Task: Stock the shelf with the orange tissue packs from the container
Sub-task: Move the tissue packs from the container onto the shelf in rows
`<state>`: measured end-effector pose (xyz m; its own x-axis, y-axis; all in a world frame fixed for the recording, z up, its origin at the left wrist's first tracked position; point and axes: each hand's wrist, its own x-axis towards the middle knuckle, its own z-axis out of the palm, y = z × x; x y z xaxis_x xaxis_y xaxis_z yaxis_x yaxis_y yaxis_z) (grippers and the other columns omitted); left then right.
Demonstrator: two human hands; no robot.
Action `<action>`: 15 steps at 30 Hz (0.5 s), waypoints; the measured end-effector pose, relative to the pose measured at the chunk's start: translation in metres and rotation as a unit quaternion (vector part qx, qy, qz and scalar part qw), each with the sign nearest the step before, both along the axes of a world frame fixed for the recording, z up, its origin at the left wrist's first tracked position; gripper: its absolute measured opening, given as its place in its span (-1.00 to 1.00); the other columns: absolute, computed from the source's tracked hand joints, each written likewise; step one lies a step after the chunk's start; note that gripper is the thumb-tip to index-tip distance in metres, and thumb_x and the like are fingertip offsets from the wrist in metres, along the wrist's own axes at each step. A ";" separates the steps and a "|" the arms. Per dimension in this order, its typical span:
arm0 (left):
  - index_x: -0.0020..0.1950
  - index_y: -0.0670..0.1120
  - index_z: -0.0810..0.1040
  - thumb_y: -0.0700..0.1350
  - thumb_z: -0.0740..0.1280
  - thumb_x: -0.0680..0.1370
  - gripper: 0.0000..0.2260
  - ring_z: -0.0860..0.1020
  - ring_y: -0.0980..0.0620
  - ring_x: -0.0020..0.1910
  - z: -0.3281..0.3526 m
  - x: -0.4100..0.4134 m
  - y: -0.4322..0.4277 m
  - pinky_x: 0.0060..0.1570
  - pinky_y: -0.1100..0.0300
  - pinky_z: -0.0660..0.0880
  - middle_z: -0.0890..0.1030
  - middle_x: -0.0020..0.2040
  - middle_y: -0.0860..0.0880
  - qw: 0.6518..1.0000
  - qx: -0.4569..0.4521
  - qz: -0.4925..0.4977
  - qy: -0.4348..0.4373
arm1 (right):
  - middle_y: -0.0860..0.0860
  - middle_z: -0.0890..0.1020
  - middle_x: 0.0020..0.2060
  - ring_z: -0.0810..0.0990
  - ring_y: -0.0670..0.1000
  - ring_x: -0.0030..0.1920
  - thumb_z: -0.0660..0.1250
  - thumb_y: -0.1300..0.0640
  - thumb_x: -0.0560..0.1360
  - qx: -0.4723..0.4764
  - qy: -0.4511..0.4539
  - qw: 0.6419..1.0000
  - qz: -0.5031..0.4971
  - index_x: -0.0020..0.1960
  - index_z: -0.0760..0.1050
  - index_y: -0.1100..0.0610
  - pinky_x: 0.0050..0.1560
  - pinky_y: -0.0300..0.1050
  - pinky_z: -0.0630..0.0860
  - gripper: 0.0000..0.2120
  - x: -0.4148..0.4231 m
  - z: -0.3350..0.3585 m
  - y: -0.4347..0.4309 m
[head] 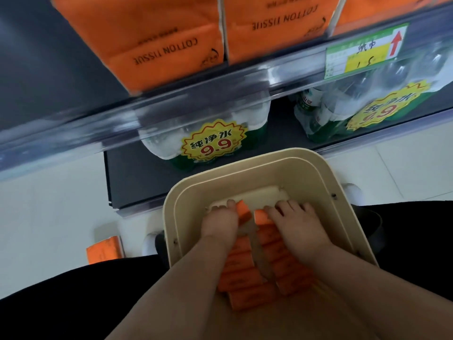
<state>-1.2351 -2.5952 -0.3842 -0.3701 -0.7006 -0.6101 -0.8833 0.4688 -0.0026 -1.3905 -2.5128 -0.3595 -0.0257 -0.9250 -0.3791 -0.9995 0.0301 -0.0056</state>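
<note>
A beige container (pixel 316 173) stands on the floor in front of me with two rows of orange tissue packs (pixel 247 278) standing on edge inside. My left hand (pixel 220 222) reaches into the left row and grips the far pack (pixel 244 212), which tilts up. My right hand (pixel 299 224) lies on the far end of the right row, fingers curled over the end pack (pixel 261 215). On the shelf (pixel 196 79) above stand large orange "COTTON TISSUE" packs (pixel 157 45).
Shrink-wrapped water bottle packs (pixel 203 141) with 9.9 price stickers sit on the bottom shelf just beyond the container. One orange tissue pack (pixel 105 250) lies on the white floor at left. A green and yellow price tag (pixel 365 50) hangs on the shelf rail.
</note>
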 end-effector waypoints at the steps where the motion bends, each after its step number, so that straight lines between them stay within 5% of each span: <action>1: 0.36 -0.16 0.27 -0.22 0.11 0.59 -0.67 0.53 -0.18 0.18 0.007 0.003 0.003 0.08 0.01 0.47 0.54 0.20 -0.18 1.000 -0.007 -0.001 0.010 | 0.05 0.60 -0.06 0.57 0.12 -0.04 -0.08 0.14 0.37 -0.004 0.000 1.000 0.005 0.19 0.52 -0.02 -0.14 0.04 0.46 -0.46 0.001 0.006 0.001; 5: 0.25 -0.12 0.38 -0.17 0.21 0.57 -0.74 0.56 -0.17 0.14 0.047 0.016 0.005 0.05 0.02 0.48 0.58 0.15 -0.15 0.999 -0.019 0.028 0.040 | 0.06 0.54 0.11 0.50 0.15 0.13 -0.20 0.04 0.41 -0.042 -0.010 0.999 0.021 0.33 0.39 -0.02 0.04 0.06 0.39 -0.39 0.006 0.042 0.005; 8: 0.22 -0.08 0.38 -0.13 0.25 0.54 -0.74 0.56 -0.17 0.07 0.084 0.024 0.005 0.00 -0.02 0.49 0.59 0.09 -0.14 0.995 -0.054 0.038 0.072 | 0.02 0.42 0.22 0.37 0.11 0.26 0.03 0.13 0.56 -0.064 -0.005 0.998 0.024 0.41 0.21 -0.04 0.13 0.01 0.30 -0.58 0.008 0.074 0.006; 15: 0.12 -0.06 0.44 -0.09 0.26 0.49 -0.79 0.58 -0.12 -0.06 0.179 0.034 0.026 -0.18 0.11 0.42 0.60 -0.03 -0.07 0.967 -0.194 0.028 0.160 | 0.02 0.40 0.29 0.34 0.10 0.32 0.17 0.23 0.51 -0.164 0.013 0.986 0.031 0.46 0.11 -0.08 0.29 0.04 0.27 -0.42 0.019 0.161 0.019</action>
<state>-1.2012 -2.5695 -0.2054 -0.4508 -0.8785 -0.1580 -0.8922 0.4381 0.1095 -1.3719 -2.4935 -0.1989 0.0300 -0.9978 -0.0590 -0.9993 -0.0312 0.0209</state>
